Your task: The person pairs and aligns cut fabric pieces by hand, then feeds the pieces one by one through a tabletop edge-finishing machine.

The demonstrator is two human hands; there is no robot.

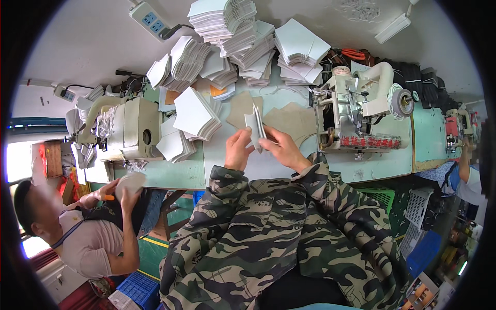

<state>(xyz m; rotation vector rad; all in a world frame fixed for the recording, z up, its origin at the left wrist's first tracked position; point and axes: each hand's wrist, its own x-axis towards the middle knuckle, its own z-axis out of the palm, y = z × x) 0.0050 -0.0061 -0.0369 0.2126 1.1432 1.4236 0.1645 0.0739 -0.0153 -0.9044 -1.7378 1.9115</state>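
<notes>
Holding a white bundle (253,126) clamped in left hand (238,150) and right hand (285,151), above worktop (356,169) toward its front edge, before white stacks (194,111) nearer the back edge.

I see white held pieces (252,123), a camouflage jacket (248,227) of green, black and beige, and a pale green table (186,174).

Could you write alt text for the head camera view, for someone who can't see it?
A person's left hand and right hand hold curved white pieces above a pale green worktable. Stacks of white cut pieces lie beyond, between two machines, while a co-worker at left handles a pale piece.
</notes>
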